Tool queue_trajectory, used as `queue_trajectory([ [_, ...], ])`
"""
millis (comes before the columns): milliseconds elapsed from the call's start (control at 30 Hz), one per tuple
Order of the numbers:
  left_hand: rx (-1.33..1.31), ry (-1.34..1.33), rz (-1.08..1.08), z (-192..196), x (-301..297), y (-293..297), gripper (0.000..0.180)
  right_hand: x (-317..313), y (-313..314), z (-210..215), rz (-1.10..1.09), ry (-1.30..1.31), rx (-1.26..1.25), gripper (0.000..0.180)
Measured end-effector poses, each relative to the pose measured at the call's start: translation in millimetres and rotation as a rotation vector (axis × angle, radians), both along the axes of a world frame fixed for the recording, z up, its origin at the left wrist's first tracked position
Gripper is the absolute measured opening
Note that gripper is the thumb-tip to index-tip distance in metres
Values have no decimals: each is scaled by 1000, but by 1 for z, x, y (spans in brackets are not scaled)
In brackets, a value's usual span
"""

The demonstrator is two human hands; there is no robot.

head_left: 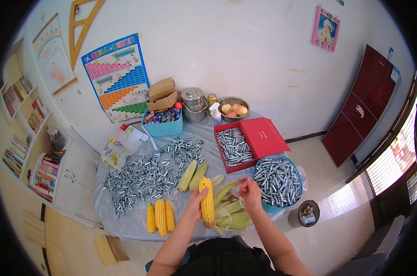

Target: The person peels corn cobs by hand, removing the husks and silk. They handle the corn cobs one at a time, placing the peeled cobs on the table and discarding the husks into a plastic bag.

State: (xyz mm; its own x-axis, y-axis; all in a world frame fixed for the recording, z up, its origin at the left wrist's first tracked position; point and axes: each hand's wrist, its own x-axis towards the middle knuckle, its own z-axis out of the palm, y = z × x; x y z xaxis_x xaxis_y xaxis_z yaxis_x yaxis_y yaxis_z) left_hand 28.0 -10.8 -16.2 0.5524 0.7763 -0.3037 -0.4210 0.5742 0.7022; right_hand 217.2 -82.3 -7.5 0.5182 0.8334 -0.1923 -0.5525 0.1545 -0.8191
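My left hand [195, 204] is closed round a peeled yellow corn cob [207, 202], held upright above the table's near edge. To its right, my right hand [250, 195] is pinched, with pale wispy strands or film beside the fingertips; what it grips is too small to make out. Green corn husks [233, 221] lie in a clear plastic bag between and below my hands. Just beyond the held cob rest two ears of corn still in their husks [187, 176]. Three bare corn cobs [160, 216] lie side by side left of my left hand.
Small metal cylinders [144, 177] cover the table's left; more fill a red box [236, 147] and a blue tub [277, 181] by my right hand. Behind stand a teal basket [162, 128], a metal pot [194, 108], a spray bottle [215, 114] and a fruit bowl [233, 108]. A bin [303, 214] stands right.
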Motion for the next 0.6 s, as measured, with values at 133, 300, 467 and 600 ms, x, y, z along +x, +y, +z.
queue_trajectory([
  [133,-39,-53,-7,4,-2,4,35,37,-12,-15,-80,141,66,25],
  [300,-82,-159,39,1,4,8,47,12,-27,-31,325,-141,-181,29],
  [467,-119,-289,87,0,12,8,49,-35,-35,-18,602,-272,-93,37],
  [600,-138,-328,123,5,18,6,47,-51,-37,-22,794,-430,-190,39],
])
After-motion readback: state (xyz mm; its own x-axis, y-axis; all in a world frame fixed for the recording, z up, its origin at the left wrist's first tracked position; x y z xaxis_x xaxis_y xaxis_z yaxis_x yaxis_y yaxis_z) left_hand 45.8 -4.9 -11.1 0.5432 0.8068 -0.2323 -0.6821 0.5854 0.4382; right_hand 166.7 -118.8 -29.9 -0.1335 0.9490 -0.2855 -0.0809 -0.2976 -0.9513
